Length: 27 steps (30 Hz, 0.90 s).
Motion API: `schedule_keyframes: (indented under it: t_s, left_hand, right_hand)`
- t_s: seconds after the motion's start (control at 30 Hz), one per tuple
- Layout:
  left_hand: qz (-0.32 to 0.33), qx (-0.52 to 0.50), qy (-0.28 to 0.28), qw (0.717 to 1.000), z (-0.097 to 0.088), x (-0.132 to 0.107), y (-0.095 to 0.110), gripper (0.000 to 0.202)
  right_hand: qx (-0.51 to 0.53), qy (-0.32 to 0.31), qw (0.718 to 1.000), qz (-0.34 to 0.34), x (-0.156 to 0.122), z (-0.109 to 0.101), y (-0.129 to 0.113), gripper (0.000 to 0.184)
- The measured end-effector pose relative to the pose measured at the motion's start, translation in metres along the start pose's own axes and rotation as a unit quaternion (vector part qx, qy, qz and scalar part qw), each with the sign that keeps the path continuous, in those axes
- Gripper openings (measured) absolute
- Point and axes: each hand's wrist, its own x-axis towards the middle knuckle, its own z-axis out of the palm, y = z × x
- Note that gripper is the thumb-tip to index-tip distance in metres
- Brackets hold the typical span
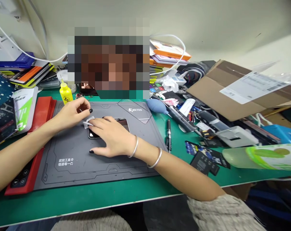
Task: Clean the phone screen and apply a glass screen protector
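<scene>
A smartphone (122,122) lies flat on the grey work mat (87,170), mostly covered by my right hand (110,136). That hand is laid over it with the thumb spread away, and its forward fingertips hold a crumpled white wipe (87,123) at the phone's left end. Just left of the wipe, above the mat, my left hand (74,112) has its fingers curled in a pinch. Something thin and pale shows at its fingertips, too small to name. Beyond that hand stands a yellow dropper bottle (65,93).
A red tray (43,112) borders the mat's left side. To the right are a black pen (168,134), a blue air blower (157,106), phone batteries (203,162), a cardboard box (212,89) and a lying bottle (263,157). Boxes and cables crowd the back.
</scene>
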Motion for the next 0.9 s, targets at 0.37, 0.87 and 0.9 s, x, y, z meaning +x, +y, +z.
schedule_keyframes:
  t_s: [0.37,0.87,0.9]
  left_hand:
    - [-0.002,0.003,-0.003,1.000,0.001,0.000,-0.001,0.020]
    - [-0.012,0.008,0.002,1.000,-0.003,0.003,0.003,0.022]
    - [-0.010,0.009,0.002,1.000,-0.003,0.003,0.004,0.022]
  right_hand:
    - [-0.002,-0.010,1.000,0.013,0.003,-0.003,-0.001,0.067]
    - [-0.025,-0.005,0.999,0.020,0.011,-0.001,-0.002,0.071]
    - [-0.025,-0.003,0.999,0.020,0.011,-0.002,-0.002,0.070]
